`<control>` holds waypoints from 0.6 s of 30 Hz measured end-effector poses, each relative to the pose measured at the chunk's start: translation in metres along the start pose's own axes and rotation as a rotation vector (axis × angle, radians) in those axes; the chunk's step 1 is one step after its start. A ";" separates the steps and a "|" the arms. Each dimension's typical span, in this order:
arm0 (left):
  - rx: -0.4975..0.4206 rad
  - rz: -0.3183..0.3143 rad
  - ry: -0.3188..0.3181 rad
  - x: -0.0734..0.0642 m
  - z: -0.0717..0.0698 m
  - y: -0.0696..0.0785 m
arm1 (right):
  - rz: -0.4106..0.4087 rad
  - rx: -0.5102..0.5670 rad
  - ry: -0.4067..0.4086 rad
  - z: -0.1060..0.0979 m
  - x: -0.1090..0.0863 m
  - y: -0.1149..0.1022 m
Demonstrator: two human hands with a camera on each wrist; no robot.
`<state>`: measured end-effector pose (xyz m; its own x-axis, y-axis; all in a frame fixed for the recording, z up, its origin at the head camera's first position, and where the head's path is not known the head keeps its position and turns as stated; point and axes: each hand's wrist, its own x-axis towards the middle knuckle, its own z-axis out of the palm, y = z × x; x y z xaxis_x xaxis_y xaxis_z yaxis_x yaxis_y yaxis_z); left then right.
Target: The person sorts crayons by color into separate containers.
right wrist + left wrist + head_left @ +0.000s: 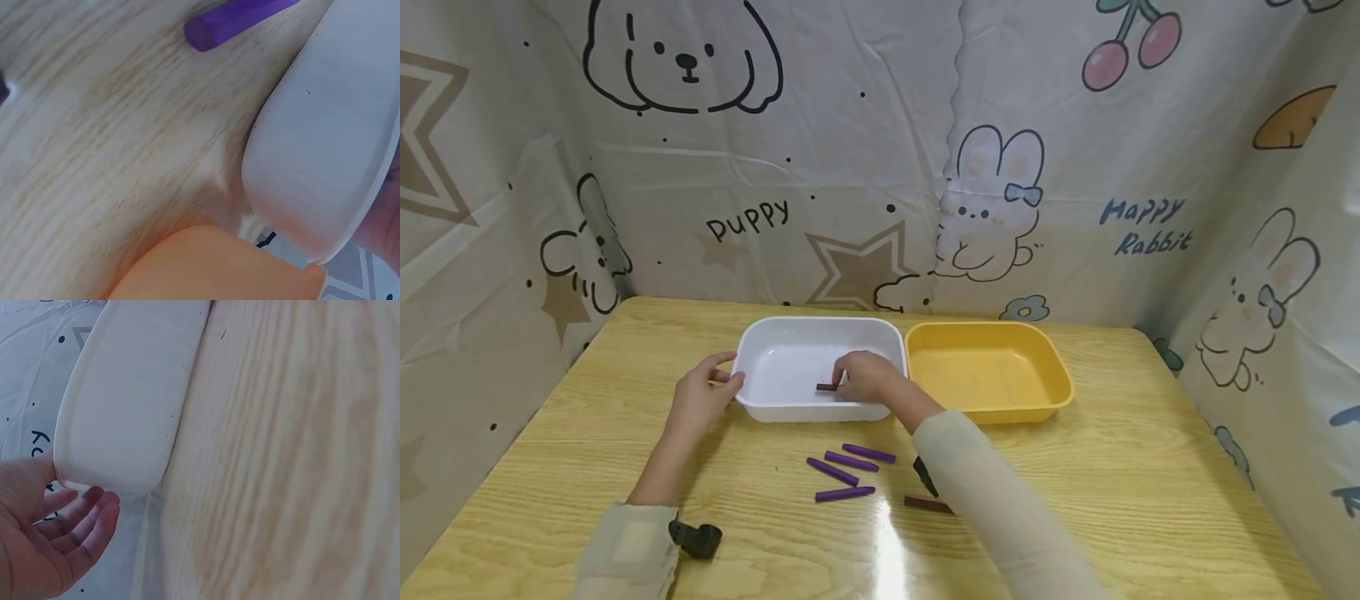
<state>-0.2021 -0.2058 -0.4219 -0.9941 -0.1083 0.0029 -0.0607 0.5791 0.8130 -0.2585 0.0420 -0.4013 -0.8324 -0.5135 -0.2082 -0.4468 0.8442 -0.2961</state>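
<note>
In the head view my right hand (867, 377) reaches into a white plastic tub (816, 412) and pinches a brown crayon (826, 387) low over its floor. One end of that crayon sticks out left of the fingers. At the tub's left end my left hand (700, 394) holds the rim between thumb and fingers. The left wrist view shows the left hand (59, 528) with curved fingers against the end of the tub (125, 394). Only part of the right hand (381, 219) shows behind the tub wall (312, 144) in the right wrist view.
Several purple crayons (844, 494) lie on the wooden table (737, 483) in front of the tub. Another brown crayon (927, 504) is partly covered by the right sleeve. A yellow tub (985, 367) stands against the white one's right side. Patterned cloth (865, 167) hangs behind the table.
</note>
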 end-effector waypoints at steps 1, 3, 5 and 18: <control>0.000 -0.001 0.002 0.000 0.000 0.000 | 0.003 -0.002 0.000 0.001 0.000 0.000; 0.000 -0.006 0.003 -0.001 0.000 0.001 | 0.009 -0.002 0.002 0.001 0.001 -0.001; -0.005 -0.005 0.003 -0.001 0.000 0.001 | 0.015 -0.001 0.004 0.002 0.002 -0.001; -0.004 0.002 0.009 -0.002 0.000 0.000 | 0.041 0.011 0.007 0.006 0.006 0.001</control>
<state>-0.2006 -0.2057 -0.4218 -0.9934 -0.1144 0.0093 -0.0587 0.5761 0.8152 -0.2622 0.0388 -0.4082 -0.8523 -0.4774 -0.2138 -0.4086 0.8628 -0.2977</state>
